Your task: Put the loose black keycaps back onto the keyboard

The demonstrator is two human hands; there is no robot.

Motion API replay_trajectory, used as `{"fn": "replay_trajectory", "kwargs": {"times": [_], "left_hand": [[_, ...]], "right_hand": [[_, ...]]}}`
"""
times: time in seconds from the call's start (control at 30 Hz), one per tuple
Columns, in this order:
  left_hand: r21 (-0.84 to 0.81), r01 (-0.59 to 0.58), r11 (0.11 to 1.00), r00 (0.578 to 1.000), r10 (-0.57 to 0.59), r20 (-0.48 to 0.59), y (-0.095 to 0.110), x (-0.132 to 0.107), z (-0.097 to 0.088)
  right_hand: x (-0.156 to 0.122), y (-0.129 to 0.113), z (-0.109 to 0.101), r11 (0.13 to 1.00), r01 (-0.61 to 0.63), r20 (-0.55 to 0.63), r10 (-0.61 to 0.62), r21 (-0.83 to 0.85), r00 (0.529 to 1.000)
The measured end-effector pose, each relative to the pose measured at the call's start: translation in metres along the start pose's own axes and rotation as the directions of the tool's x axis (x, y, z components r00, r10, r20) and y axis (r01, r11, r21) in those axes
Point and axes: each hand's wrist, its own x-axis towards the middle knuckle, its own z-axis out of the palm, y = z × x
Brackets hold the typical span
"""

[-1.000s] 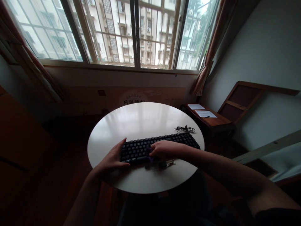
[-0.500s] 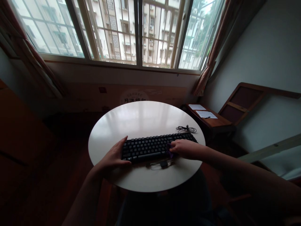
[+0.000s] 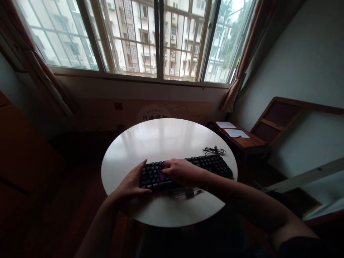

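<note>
A black keyboard (image 3: 212, 165) lies across the white round table. My left hand (image 3: 131, 182) grips its left end, thumb at the near edge and fingers along the far edge. Pinched in my right hand (image 3: 177, 169) is a purple cloth (image 3: 162, 175), pressed on the keys left of the keyboard's middle. My right hand and forearm hide some of the keys. Just in front of the keyboard lies a small black piece with thin wire loops (image 3: 189, 192), partly behind my right forearm.
Behind the keyboard's right end rests a coiled black cable (image 3: 214, 151). The white table (image 3: 166, 138) has a rounded edge. To the right, a wooden chair (image 3: 254, 140) carries paper sheets (image 3: 236, 133) and a pen. A barred window (image 3: 158, 43) stands ahead.
My right hand has moved left along the keyboard with the purple cloth, from right of the middle to the left part. My left hand still grips the left end.
</note>
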Motion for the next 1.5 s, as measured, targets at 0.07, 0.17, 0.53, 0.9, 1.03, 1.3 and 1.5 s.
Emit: {"fn": "replay_trajectory", "kwargs": {"times": [0.07,0.17,0.53,0.9,1.03,1.3,1.5], "left_hand": [[-0.001,-0.020,1.000,1.000,0.020,0.003,-0.003,0.001,0.000],[-0.012,-0.026,1.000,1.000,0.026,0.000,-0.004,0.001,-0.001],[0.037,-0.002,0.999,1.000,0.002,0.002,-0.012,0.003,0.000],[0.041,0.041,0.998,0.998,-0.043,0.047,-0.004,0.003,-0.004],[0.080,0.042,0.996,0.998,-0.045,0.045,-0.005,0.003,-0.004],[0.146,0.071,0.987,0.996,-0.079,0.050,0.003,0.006,-0.004],[0.160,0.103,0.982,0.990,-0.116,0.077,0.015,0.010,-0.008]], "right_hand": [[0.035,-0.014,0.015,0.997,0.074,-0.048,-0.074,0.000,0.996],[0.068,-0.022,0.032,0.993,0.122,-0.088,-0.121,0.008,0.989],[0.001,0.029,0.030,0.997,-0.077,-0.015,0.077,-0.011,0.997],[-0.100,0.101,0.031,0.898,-0.439,-0.022,0.439,0.010,0.898],[-0.138,0.105,0.028,0.824,-0.565,-0.128,0.564,0.029,0.816],[-0.184,0.035,0.057,0.943,-0.293,-0.480,0.331,0.155,0.812],[-0.147,-0.026,0.079,0.997,0.030,-0.519,0.013,0.075,0.855]]}}
